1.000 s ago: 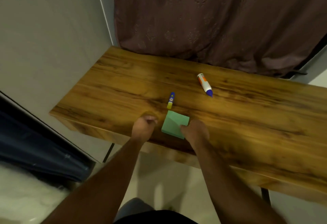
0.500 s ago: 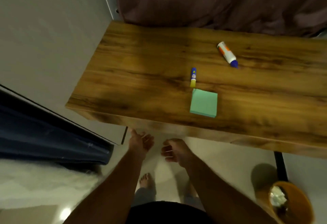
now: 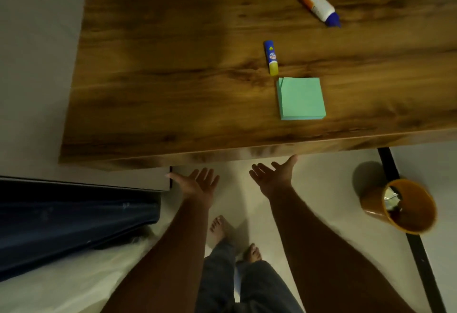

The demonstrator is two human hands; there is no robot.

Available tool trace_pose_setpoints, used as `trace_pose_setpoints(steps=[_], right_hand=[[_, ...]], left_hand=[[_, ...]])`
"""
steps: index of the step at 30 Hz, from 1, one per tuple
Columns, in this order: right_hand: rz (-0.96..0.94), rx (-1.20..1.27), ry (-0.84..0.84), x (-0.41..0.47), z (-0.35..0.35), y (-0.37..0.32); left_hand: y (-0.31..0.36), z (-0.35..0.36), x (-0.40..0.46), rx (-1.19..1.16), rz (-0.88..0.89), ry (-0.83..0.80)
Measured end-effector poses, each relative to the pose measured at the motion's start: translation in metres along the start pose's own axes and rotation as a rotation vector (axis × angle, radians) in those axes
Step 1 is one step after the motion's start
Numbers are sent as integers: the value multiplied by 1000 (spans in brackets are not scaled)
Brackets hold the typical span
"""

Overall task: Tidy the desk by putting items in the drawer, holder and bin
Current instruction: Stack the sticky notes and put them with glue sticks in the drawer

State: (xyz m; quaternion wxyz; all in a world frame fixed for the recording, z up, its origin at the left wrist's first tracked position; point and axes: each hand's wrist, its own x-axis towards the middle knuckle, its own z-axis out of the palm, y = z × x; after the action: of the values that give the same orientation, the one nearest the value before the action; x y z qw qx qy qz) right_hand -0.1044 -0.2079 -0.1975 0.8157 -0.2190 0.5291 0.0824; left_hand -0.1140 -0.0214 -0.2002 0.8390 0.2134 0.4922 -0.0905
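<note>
Both my hands, left [image 3: 197, 185] and right [image 3: 273, 176], hang palm-up with fingers spread, holding nothing, below the desk [image 3: 173, 90] edge; the green notepad [image 3: 301, 98] and glue stick [image 3: 271, 58] lie upper right.

The surface [image 3: 160, 78] is brown wood grain. The note pad [image 3: 301, 98] is mint green, the glue stick [image 3: 271, 57] blue with a yellow end, the bottle [image 3: 317, 3] white, orange-labelled, blue-capped, and the bin [image 3: 405, 205] orange-brown.

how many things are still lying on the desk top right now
3: a green sticky note pad near the front edge, a small glue stick just behind it, a bigger glue bottle far right.
</note>
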Motion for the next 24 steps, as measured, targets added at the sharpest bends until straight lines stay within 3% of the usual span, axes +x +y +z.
trace_pose_setpoints(steps=[6,10,14,21,24], right_hand=[[-17,219,-105,12,17,0],[-23,152,-146,10,17,3],[-22,76,-172,8,6,6],[-40,-13,-69,-16,-48,23],[-126,-247,94,-31,-65,16]], left_hand=[[3,18,12,-6,-2,-124],[1,19,12,-58,23,-172],[-8,16,9,16,60,-107],[-29,-32,-20,70,83,-57],[-29,-42,-39,346,86,73]])
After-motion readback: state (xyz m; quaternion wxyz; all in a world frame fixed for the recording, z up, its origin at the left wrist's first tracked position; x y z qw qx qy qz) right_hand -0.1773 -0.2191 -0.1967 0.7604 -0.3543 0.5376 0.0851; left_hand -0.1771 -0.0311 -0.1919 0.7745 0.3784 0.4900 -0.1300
